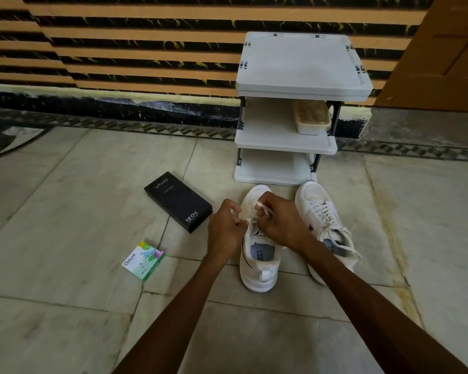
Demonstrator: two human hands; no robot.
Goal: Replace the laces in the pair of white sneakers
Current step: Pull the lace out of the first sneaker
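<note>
On floor, sneaker (pixel 257 265) sits heel toward person, giving eyelet access. Right hand (pixel 280 225) pinches lace (pixel 266 212) to work it; left hand (pixel 226 228) curled alongside, grasp not discernible.

A black box (pixel 178 201) lies flat on the tiled floor (pixel 65 184); a small green-white packet (pixel 144 260) lies apart from it; a white rack (pixel 300 63) stands by the striped wall (pixel 119 49); a beige container (pixel 312 117) sits on its middle shelf.

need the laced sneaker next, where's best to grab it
Grip the laced sneaker by its heel collar, from the near side: it stands upright, heel toward the person, mouth open to hook into. Mind the loose lace ends draped there.
</note>
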